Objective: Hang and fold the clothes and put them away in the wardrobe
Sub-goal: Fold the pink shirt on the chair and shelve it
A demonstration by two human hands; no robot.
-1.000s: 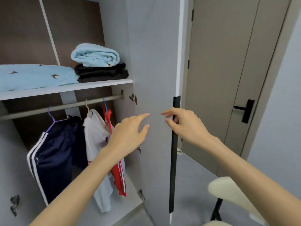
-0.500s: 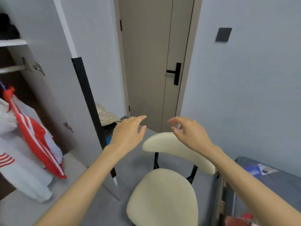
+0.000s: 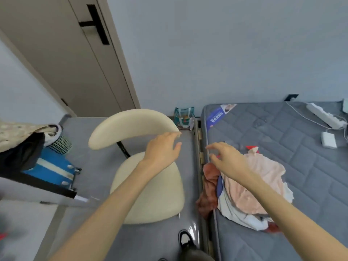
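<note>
Your heap of crumpled clothes (image 3: 250, 193) sits at about 4 o'clock in your view, on the near left edge of the grey quilted mattress (image 3: 293, 159). On top is a pale pink garment (image 3: 263, 176), wrinkled and spread loosely. Under it, toward 6 o'clock, a white piece (image 3: 235, 211) sticks out. A rust-coloured cloth (image 3: 209, 187) spills off the pile's 9 o'clock side and hangs over the mattress edge. A thin strip of blue shows between the rust and the pink, and small bits of red peek out at the pile's 12 o'clock and 5 o'clock ends. Nothing in the heap is folded.

Your right hand (image 3: 229, 161) is over the pile's 10 o'clock corner, palm down, fingers loosely spread and a little bent, holding nothing; I can't tell whether it touches the cloth. Your left hand (image 3: 162, 149) is out at your 12 o'clock, fingers straight and relaxed, thumb apart, empty, just beside the right tip of the curved backrest of the cream padded chair (image 3: 150, 196).

At 10 o'clock there's the beige door (image 3: 62, 61) with its black lever handle (image 3: 94, 23). At 8 o'clock, a blue suitcase (image 3: 50, 170). A small teal bag (image 3: 183, 117) stands against the wall at 12 o'clock. Over at 2 o'clock, a white power strip (image 3: 323, 115) and a white charger block (image 3: 328, 139) lie on the mattress.
</note>
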